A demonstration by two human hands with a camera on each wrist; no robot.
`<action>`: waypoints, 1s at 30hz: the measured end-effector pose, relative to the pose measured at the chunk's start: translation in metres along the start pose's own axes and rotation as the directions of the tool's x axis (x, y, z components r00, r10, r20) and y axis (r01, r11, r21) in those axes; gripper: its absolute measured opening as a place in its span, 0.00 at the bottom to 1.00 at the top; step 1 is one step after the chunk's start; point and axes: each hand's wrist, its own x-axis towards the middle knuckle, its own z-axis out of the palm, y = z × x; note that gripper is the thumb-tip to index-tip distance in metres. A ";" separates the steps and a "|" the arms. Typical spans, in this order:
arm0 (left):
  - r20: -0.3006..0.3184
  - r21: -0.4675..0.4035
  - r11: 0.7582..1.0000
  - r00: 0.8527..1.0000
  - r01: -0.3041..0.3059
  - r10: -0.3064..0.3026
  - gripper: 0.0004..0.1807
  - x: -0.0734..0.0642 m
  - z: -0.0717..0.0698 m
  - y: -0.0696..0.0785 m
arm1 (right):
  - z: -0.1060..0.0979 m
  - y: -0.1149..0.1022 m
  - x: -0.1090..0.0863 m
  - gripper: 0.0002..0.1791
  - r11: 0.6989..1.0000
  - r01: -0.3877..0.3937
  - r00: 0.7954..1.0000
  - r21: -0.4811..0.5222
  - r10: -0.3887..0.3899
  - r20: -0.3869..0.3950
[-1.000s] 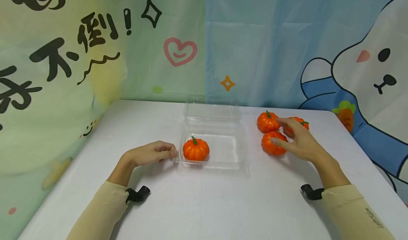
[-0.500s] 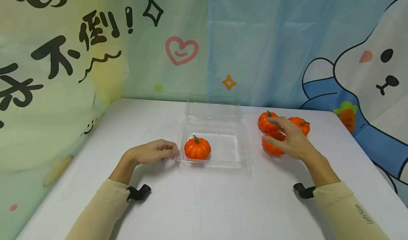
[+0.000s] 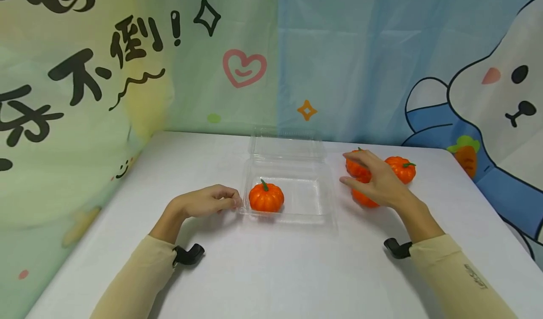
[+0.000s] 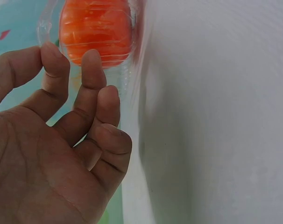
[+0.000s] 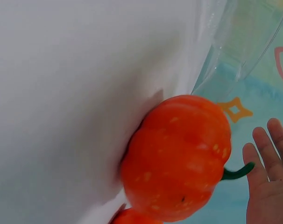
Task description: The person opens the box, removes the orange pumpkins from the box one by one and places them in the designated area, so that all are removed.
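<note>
In the head view an orange toy pumpkin (image 3: 266, 198) with a green stem sits at the left of a clear plastic clamshell box (image 3: 303, 196). At the box's left front corner my left hand (image 3: 209, 201) pinches the rim between thumb and index finger, the other fingers loosely bent. My right hand (image 3: 377, 177) is spread over a group of pumpkins and holds nothing. It partly covers the back pumpkin (image 3: 356, 170) and the front pumpkin (image 3: 362, 200); the right pumpkin (image 3: 402, 168) shows beside it. The right wrist view has a pumpkin (image 5: 179, 158) close up, the fingers apart from it.
The box's clear lid (image 3: 286, 147) lies folded back toward the printed curtain (image 3: 331, 64) behind the table. A white cloth covers the table (image 3: 275, 272). Black wrist mounts (image 3: 189, 254) jut from both sleeves.
My right hand has moved left across the pumpkins, uncovering the right one and hiding more of the back one. The left hand keeps its place at the box rim.
</note>
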 end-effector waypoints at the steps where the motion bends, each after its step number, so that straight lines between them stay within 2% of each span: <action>1: 0.002 0.000 1.000 1.000 0.002 -0.002 0.13 0.000 0.000 0.000 | 0.001 -0.001 0.001 0.32 1.000 0.004 1.000 0.002 -0.004 -0.002; 10: 0.005 -0.012 1.000 1.000 -0.007 0.007 0.13 0.002 0.003 0.000 | 0.012 -0.008 0.011 0.32 0.998 0.054 0.999 0.022 -0.054 -0.003; 18: -0.004 -0.023 1.000 1.000 0.014 -0.014 0.13 0.003 0.005 0.001 | 0.023 -0.019 0.019 0.33 0.998 0.040 0.998 0.058 -0.043 0.047; 25: -0.003 -0.031 0.999 1.000 0.012 -0.012 0.12 0.003 0.006 -0.002 | 0.032 -0.030 0.026 0.33 0.994 0.082 0.994 0.068 -0.086 0.068; 30: -0.003 -0.034 0.999 1.000 0.011 -0.011 0.12 0.002 0.005 -0.002 | 0.036 -0.036 0.030 0.33 0.993 0.081 0.994 0.088 -0.087 0.068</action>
